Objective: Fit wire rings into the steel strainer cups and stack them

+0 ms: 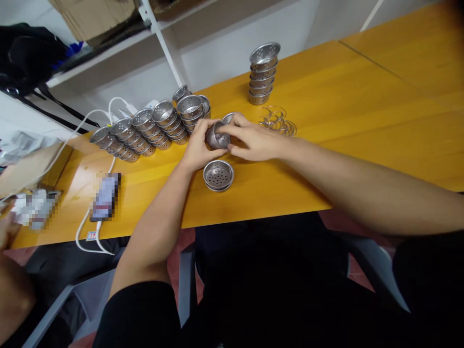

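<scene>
My left hand (pixel 198 147) is wrapped round a perforated metal strainer basket (pixel 218 139), tilted with its mouth toward the right. My right hand (pixel 253 138) is closed at that mouth, index finger reaching inside and thumb near the lower rim. A thin curved wire shows at the opening; whether the right fingers grip it I cannot tell. Close below the hands sit nested strainer baskets (pixel 218 175). Another basket's rim (pixel 232 117) peeks out behind my right hand. To the right of it lies a tangle of loose wire handles (pixel 279 122).
Rows of stacked baskets (pixel 165 121) line the table's back left; one tall stack (pixel 261 72) stands farther right. A phone (pixel 106 197) with a white cable (pixel 80 237) lies at left. Another person's arm (pixel 14 295) is at the far left. Shelves (pixel 159 34) rise behind.
</scene>
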Demonstrator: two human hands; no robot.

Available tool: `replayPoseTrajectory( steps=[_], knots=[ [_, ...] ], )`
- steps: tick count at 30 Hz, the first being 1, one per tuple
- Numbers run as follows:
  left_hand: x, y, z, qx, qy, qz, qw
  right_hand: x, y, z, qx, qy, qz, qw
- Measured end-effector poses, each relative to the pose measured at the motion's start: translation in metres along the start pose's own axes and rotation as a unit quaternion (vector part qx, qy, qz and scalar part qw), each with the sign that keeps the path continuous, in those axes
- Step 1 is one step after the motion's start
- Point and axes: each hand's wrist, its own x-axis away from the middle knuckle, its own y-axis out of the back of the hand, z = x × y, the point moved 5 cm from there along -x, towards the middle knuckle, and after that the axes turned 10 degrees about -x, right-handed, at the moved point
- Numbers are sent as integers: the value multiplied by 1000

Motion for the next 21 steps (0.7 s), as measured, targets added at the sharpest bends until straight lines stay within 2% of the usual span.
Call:
replayPoseTrajectory(
  steps=[8, 15, 21],
  knots=[
    [1, -2, 1, 6, -2, 11, 1000, -1, 0, -5, -16, 9, 17, 1000],
    [0, 0, -1, 1, 39, 25, 999, -2, 11, -2, -41, -15, -44, 998],
    [-2, -1, -3, 8, 48, 36, 998, -3, 11, -5, -37, -35, -63, 997]
  ],
)
